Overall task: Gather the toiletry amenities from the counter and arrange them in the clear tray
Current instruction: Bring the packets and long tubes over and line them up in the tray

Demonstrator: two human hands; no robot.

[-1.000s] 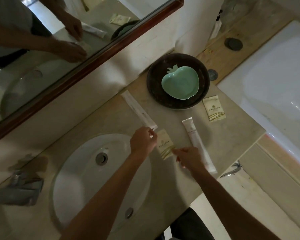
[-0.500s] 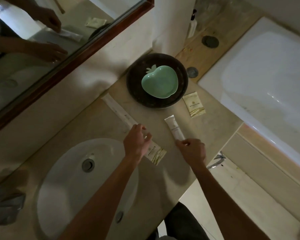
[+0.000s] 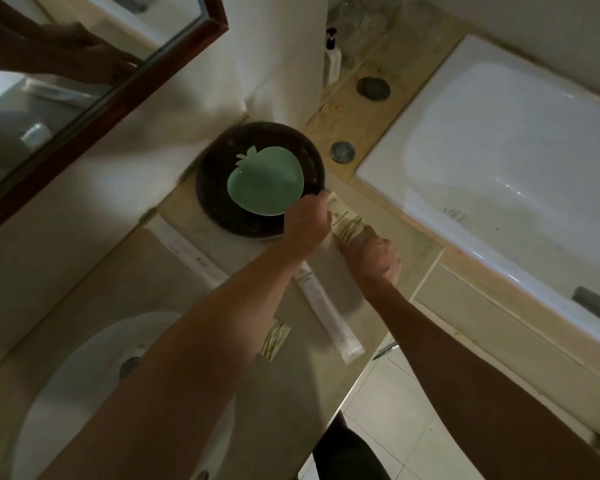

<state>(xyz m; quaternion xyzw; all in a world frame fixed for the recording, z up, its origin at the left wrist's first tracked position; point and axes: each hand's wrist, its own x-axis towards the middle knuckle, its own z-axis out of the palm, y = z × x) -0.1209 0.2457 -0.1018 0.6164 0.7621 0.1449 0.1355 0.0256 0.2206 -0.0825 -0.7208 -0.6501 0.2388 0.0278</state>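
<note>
A cream sachet [image 3: 345, 221] with gold lines lies at the right rim of a dark round plate [image 3: 215, 192]. A green apple-shaped dish [image 3: 264, 183] sits in that plate. My left hand [image 3: 307, 226] pinches the sachet's upper left side. My right hand [image 3: 374, 258] grips its lower end. On the counter nearer me lies a long white tube packet [image 3: 329, 317]. A second sachet [image 3: 275, 337] shows partly from under my left forearm. Another long white packet [image 3: 184, 251] lies to the left of the plate.
A white sink basin [image 3: 84, 375] fills the counter's lower left. A framed mirror [image 3: 66, 64] hangs behind it. To the right are a bathtub [image 3: 499, 150] and a wooden ledge with a pump bottle [image 3: 332, 60]. The counter edge drops to a tiled floor [image 3: 395, 410].
Both hands left the near sachet and the tube packet and reached forward to the far sachet beside the dark plate. The near sachet now lies under my left forearm.
</note>
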